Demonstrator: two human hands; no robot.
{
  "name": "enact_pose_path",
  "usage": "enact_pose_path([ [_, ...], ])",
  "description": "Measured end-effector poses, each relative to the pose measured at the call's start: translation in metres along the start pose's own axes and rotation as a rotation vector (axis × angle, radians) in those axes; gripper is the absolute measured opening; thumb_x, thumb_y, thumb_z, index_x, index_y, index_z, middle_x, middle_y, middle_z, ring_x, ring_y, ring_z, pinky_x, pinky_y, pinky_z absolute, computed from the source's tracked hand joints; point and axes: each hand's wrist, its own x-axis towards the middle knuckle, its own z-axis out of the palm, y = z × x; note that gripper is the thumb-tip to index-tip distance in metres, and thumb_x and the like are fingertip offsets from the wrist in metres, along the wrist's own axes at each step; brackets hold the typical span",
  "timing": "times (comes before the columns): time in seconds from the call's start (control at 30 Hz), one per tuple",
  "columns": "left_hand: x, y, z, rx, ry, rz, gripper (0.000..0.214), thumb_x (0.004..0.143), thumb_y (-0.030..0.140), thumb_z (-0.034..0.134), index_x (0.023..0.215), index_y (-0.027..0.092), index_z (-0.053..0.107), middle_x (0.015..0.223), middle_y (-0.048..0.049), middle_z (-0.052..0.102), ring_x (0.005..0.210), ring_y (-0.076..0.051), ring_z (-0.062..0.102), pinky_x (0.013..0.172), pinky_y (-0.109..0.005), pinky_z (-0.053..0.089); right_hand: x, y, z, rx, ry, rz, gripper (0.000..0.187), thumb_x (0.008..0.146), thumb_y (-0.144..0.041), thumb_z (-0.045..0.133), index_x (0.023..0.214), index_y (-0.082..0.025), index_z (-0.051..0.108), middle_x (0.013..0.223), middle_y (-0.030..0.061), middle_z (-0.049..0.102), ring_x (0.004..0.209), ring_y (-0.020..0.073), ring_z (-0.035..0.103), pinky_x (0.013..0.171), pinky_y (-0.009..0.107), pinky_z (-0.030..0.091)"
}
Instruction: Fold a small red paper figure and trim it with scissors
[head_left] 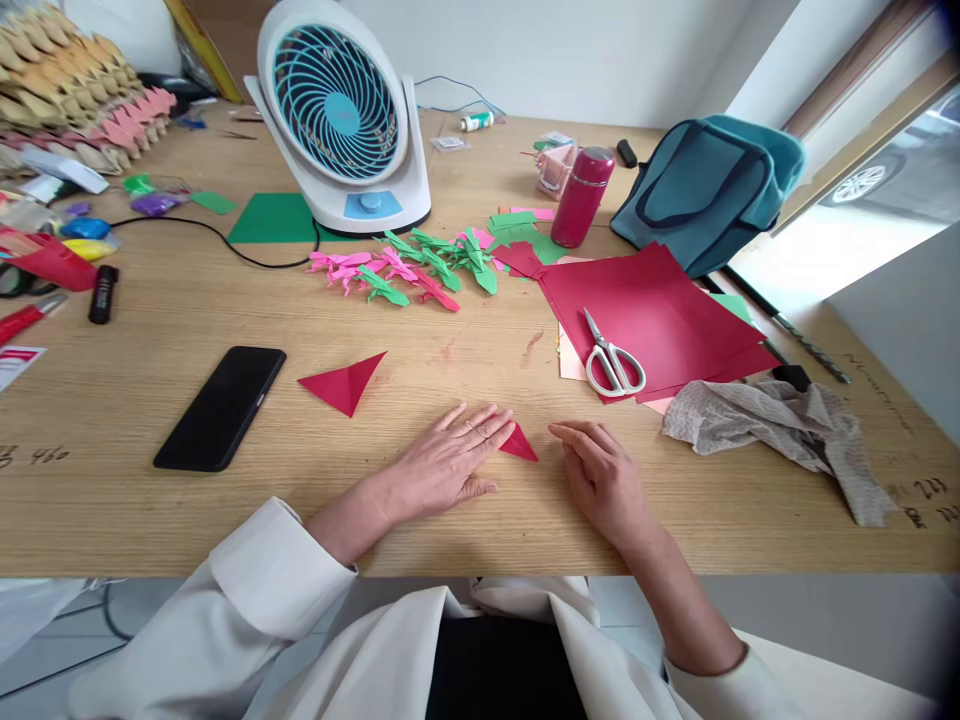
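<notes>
My left hand (pixel 450 462) lies flat with its fingers stretched out over a small folded piece of red paper (pixel 520 443). Only a pointed corner of that paper shows beyond my fingertips; the rest is hidden beneath them. Just to the right, my right hand (pixel 606 480) rests on the table with its fingers curled in and the index finger bent toward the paper. It is apart from the paper, and nothing shows in its grasp. A second red paper triangle (pixel 343 386), creased down its middle, lies to the left of my hands.
A black phone (pixel 221 408) lies at left. White-handled scissors (pixel 613 362) rest on red paper sheets (pixel 660 310), beside a crumpled cloth (pixel 772 425). Behind are folded pink and green paper figures (pixel 420 265), a fan (pixel 341 115), a red flask (pixel 583 197) and a teal bag (pixel 712 195).
</notes>
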Motion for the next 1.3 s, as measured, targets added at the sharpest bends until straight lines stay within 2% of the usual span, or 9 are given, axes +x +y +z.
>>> enact_pose_path([
  [0.1, 0.0, 0.006, 0.002, 0.02, 0.001, -0.034, 0.079, 0.095, 0.059, 0.04, 0.156, 0.017, 0.013, 0.162, -0.0078, 0.017, 0.151, -0.025, 0.012, 0.121, -0.046, 0.008, -0.01, -0.014, 0.003, -0.125, -0.062, -0.042, 0.043, 0.096, -0.013, 0.042, 0.138, -0.018, 0.048, 0.131, 0.0118, 0.06, 0.119, 0.0257, 0.054, 0.098, 0.045, 0.046],
  [0.2, 0.001, 0.016, 0.004, 0.04, 0.026, -0.089, 0.083, 0.093, 0.064, 0.038, 0.155, 0.015, 0.014, 0.162, -0.009, 0.019, 0.15, -0.028, 0.011, 0.121, -0.049, 0.01, -0.016, -0.03, 0.014, -0.273, -0.135, -0.096, 0.057, 0.097, -0.027, 0.046, 0.15, -0.012, 0.031, 0.15, 0.0153, 0.043, 0.139, 0.0297, 0.036, 0.11, 0.05, 0.034],
  [0.27, 0.002, 0.022, 0.006, 0.058, 0.044, -0.127, 0.083, 0.093, 0.066, 0.035, 0.155, 0.014, 0.015, 0.162, -0.0091, 0.019, 0.15, -0.029, 0.012, 0.12, -0.05, 0.011, -0.018, -0.037, 0.023, -0.344, -0.177, -0.083, 0.063, 0.098, -0.03, 0.044, 0.153, -0.01, 0.022, 0.157, 0.015, 0.032, 0.146, 0.0304, 0.025, 0.115, 0.051, 0.027],
  [0.37, 0.002, 0.029, 0.006, 0.074, 0.056, -0.159, 0.071, 0.099, 0.055, 0.031, 0.155, 0.014, 0.018, 0.163, -0.0071, 0.017, 0.15, -0.028, 0.012, 0.12, -0.049, 0.01, -0.018, -0.04, 0.033, -0.39, -0.217, -0.04, 0.065, 0.098, -0.03, 0.042, 0.155, -0.011, 0.017, 0.16, 0.0125, 0.024, 0.148, 0.03, 0.017, 0.117, 0.051, 0.023],
  [0.5, 0.002, 0.032, 0.005, 0.055, 0.064, -0.174, 0.06, 0.102, 0.041, 0.031, 0.154, 0.014, 0.02, 0.162, -0.0057, 0.019, 0.15, -0.026, 0.014, 0.12, -0.049, 0.012, -0.018, -0.037, 0.036, -0.406, -0.211, -0.013, 0.065, 0.098, -0.034, 0.042, 0.155, -0.012, 0.02, 0.16, 0.0121, 0.025, 0.148, 0.0299, 0.02, 0.117, 0.052, 0.022],
  [0.7, 0.003, 0.033, 0.005, 0.007, 0.088, -0.188, 0.058, 0.101, 0.039, 0.034, 0.153, 0.015, 0.025, 0.16, -0.0063, 0.025, 0.149, -0.028, 0.019, 0.12, -0.051, 0.013, -0.027, -0.034, 0.039, -0.435, -0.108, 0.065, 0.068, 0.097, -0.042, 0.045, 0.153, -0.009, 0.023, 0.157, 0.0201, 0.028, 0.145, 0.0349, 0.026, 0.114, 0.056, 0.025],
  [0.87, 0.003, 0.032, 0.007, 0.001, 0.103, -0.176, 0.06, 0.1, 0.041, 0.038, 0.154, 0.019, 0.023, 0.159, -0.0074, 0.028, 0.149, -0.028, 0.02, 0.119, -0.052, 0.014, -0.036, -0.027, 0.041, -0.455, 0.001, 0.159, 0.065, 0.099, -0.04, 0.04, 0.151, -0.004, 0.024, 0.155, 0.0254, 0.029, 0.145, 0.0354, 0.025, 0.113, 0.055, 0.029],
  [1.03, 0.001, 0.03, 0.009, 0.0, 0.131, -0.153, 0.063, 0.1, 0.04, 0.036, 0.155, 0.016, 0.018, 0.161, -0.0079, 0.024, 0.149, -0.027, 0.016, 0.12, -0.049, 0.01, -0.037, -0.022, 0.038, -0.427, 0.049, 0.175, 0.058, 0.099, -0.035, 0.041, 0.148, -0.006, 0.029, 0.152, 0.0243, 0.035, 0.144, 0.0336, 0.028, 0.111, 0.055, 0.032],
  [1.3, 0.001, 0.029, 0.008, 0.004, 0.147, -0.165, 0.063, 0.098, 0.041, 0.04, 0.153, 0.014, 0.025, 0.161, -0.01, 0.024, 0.149, -0.026, 0.019, 0.119, -0.049, 0.013, -0.033, -0.025, 0.04, -0.466, 0.053, 0.193, 0.052, 0.097, -0.033, 0.045, 0.141, -0.006, 0.041, 0.149, 0.0238, 0.041, 0.141, 0.0343, 0.033, 0.108, 0.054, 0.035],
])
